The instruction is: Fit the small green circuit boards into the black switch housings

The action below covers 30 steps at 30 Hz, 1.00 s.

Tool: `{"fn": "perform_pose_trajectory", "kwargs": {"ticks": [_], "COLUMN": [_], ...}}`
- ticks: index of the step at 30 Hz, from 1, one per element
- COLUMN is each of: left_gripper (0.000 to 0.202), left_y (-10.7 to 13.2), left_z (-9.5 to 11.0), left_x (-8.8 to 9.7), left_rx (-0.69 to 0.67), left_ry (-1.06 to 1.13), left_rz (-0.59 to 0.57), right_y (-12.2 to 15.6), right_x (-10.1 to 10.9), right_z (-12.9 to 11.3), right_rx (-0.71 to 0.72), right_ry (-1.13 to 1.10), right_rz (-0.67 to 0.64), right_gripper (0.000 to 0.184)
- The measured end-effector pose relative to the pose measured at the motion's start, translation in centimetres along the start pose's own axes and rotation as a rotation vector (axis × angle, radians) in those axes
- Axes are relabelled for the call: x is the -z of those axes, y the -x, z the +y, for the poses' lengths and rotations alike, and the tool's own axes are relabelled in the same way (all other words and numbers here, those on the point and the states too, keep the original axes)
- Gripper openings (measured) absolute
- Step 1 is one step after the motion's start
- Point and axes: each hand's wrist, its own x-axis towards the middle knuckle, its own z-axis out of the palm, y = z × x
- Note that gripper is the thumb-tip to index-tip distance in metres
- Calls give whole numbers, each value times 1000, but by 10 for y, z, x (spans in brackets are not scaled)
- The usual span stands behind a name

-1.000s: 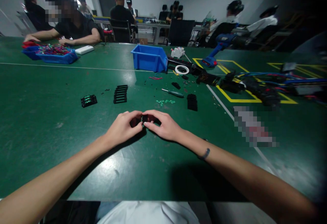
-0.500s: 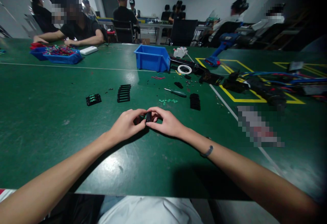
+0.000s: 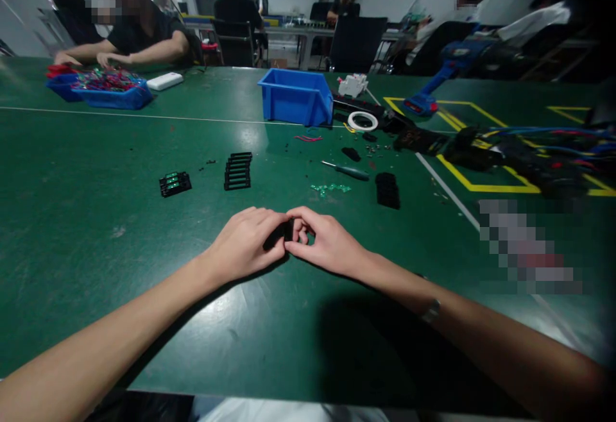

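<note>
Small black part: it is sitting between the two hands, just above or on the green table top (image 3: 96,229), and mostly hiding behind fingers; its visible dark strip (image 3: 289,229) is running from thumbs to index fingers, crossing the line between the hands; whether it is standing or leaning I cannot tell
Left hand: this hand (image 3: 253,239) is curving over like a shell, its thumb and index finger pinching the part from the left
Right hand: this one (image 3: 327,242) is pinching from the right with thumb and index finger, the other fingers curling in behind; neither hand is lying nearer, as both are touching the part
Black slotted rack: beyond the left hand, the rack (image 3: 238,171) is showing a row of parallel bars, matt and plastic-looking
Black block: farther left, this (image 3: 175,184) is carrying shiny green strips
Green bits: these (image 3: 331,189) are lying scattered and glossy beyond the right hand
Screwdriver: it (image 3: 346,170) is resting past them, its thin shaft pointing left, its rounded handle right
Black stack: a ridged, dull piece (image 3: 387,190) is lying to the right of the green bits
</note>
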Motion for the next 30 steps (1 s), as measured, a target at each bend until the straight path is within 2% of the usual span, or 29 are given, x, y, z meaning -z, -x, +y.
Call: {"fn": "perform_pose_trajectory", "kwargs": {"ticks": [11, 30], "left_gripper": [31, 28], "left_y": [-1, -3], "left_z": [-4, -5], "left_x": [-2, -2], "left_rx": [-35, -28], "left_ry": [-14, 22], "left_rz": [-3, -45], "right_y": [1, -1], "right_x": [-9, -9], "right_z": [-7, -1], "right_rx": [-79, -45], "right_ry": [55, 111], "right_rz": [88, 88], "right_gripper": [27, 24]}}
